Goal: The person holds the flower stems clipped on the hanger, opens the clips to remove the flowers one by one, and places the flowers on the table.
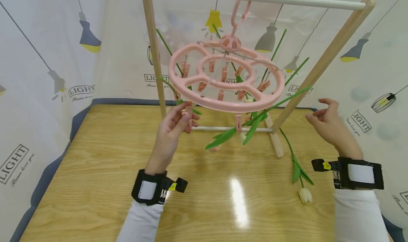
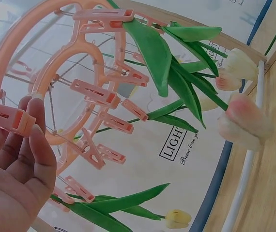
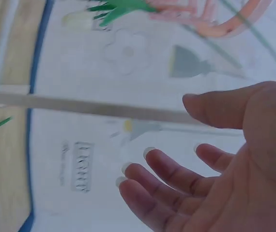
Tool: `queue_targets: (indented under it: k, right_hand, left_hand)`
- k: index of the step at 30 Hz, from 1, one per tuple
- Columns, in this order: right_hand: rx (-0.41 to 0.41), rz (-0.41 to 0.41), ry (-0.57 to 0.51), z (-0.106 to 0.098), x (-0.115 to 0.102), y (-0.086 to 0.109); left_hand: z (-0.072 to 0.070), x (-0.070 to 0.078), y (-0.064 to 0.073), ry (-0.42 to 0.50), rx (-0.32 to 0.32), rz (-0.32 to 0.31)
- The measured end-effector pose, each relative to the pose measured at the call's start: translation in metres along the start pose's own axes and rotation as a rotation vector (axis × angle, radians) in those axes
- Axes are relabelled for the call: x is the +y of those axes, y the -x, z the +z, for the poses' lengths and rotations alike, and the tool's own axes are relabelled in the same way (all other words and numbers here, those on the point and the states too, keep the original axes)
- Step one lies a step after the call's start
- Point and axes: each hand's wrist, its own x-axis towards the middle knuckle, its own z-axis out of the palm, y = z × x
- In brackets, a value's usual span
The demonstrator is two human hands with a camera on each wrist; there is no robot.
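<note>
A pink round drying hanger (image 1: 216,102) with several clothespins hangs by its hook from a white bar. My left hand (image 1: 170,130) pinches one clothespin (image 1: 188,119) at the hanger's near left side, between thumb and fingers; no stem shows in it. Other clothespins hold artificial tulips by their stems, blossoms pointing down. One is a pink-white tulip (image 2: 244,121), another a yellow tulip (image 2: 177,218). My right hand (image 1: 331,127) is in the air right of the stand, holding nothing, fingers loosely bent in the right wrist view.
The stand's wooden right post (image 1: 325,65) rises between the hanger and my right hand. A loose white tulip (image 1: 305,195) lies on the wooden table (image 1: 105,185) at the right. Behind is a printed cloth backdrop (image 1: 124,65). A lower white bar (image 1: 216,128) joins the posts.
</note>
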Motion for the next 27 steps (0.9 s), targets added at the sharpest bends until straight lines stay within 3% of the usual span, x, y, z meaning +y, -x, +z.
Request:
queue_targets:
  k: [3,11,15,22,27]
  right_hand:
    - [0.019,-0.037,0.012,0.000,-0.022,0.005]
    - [-0.120,-0.068,-0.065,0.014,-0.061,0.015]
    - [-0.140,-0.104,-0.092,0.019,-0.074,0.019]
    - [-0.045,-0.199,-0.164,0.028,-0.087,0.024]
    - [-0.152,-0.185,-0.208,0.042,-0.098,0.021]
  left_hand:
    - [-0.001,0.000,0.000,-0.004,0.003,0.001]
    - [0.000,-0.003,-0.001,0.003,0.004,0.020]
    - [0.000,-0.005,-0.002,-0.001,0.001,0.020]
    - [0.002,-0.004,-0.002,0.000,0.003,0.001]
    - [0.003,-0.004,-0.002,-0.003,0.012,-0.006]
